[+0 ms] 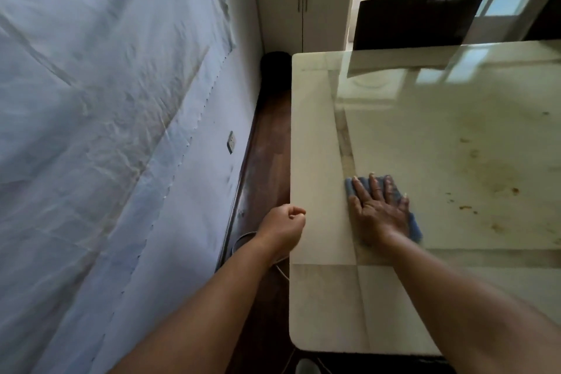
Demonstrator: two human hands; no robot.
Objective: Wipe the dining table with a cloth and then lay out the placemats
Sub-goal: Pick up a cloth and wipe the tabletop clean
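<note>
Blue cloth (415, 228) lies flat on the dining table (321, 297), near-left part of the top, directly under the right hand (378, 206); cloth shows past the fingertips on the far side and past the hand's right edge near the wrist, most of it covered by the palm. Right hand is spread, fingers straight and apart, pressing the cloth down onto the tabletop. Left hand (283, 226) sits at the table's left edge, fingers curled into a fist, held at the rim; cannot tell if it grips the edge or holds nothing. Cloth looks small, mid-blue, folded or bunched, slightly blurred. Tabletop is glossy cream, marble-like with faint veining, reflecting the window; brown stains and specks (498, 188) are scattered to the right of the cloth. Dark chair back (416, 20) stands at the far edge. White cabinet (303, 6) sits far left beyond the table; wrinkled white sheeting (106, 100) covers the left wall.
</note>
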